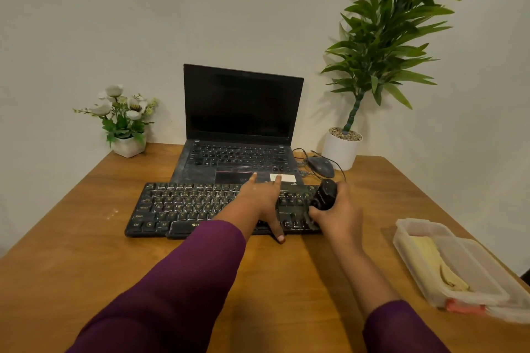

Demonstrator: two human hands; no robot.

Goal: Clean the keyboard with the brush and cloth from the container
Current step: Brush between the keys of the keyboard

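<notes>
Two hands are at work over the keyboard [206, 209], which I take as my landmark: it lies flat on the wooden table [86, 252], just in front of the open laptop [241, 129] and touching or nearly touching its front edge. I judge the brushing step to be in hand. My left hand [259, 203] lies spread across the keyboard's right-of-centre keys, fingers wide and flat, thumb hooked over the near edge, seemingly pinning the board still. My right hand [339, 215] sits at the keyboard's right end, fingers wrapped tight around a black brush [325, 195] whose head bears on the rightmost keys. Right of the keyboard and nearer me stands the clear container [487, 275], open, with the yellow cloth [427, 255] inside, so wiping looks not yet begun. The next move, I reckon, calls for short strokes along the key rows, working leftward, with the bracing hand shifting clear of each patch. As for looks, the keyboard is black, with pale dust or smears on the key tops and between rows, heaviest at its right end. Behind its right end lie a grey mouse [321, 166] and its cable.
</notes>
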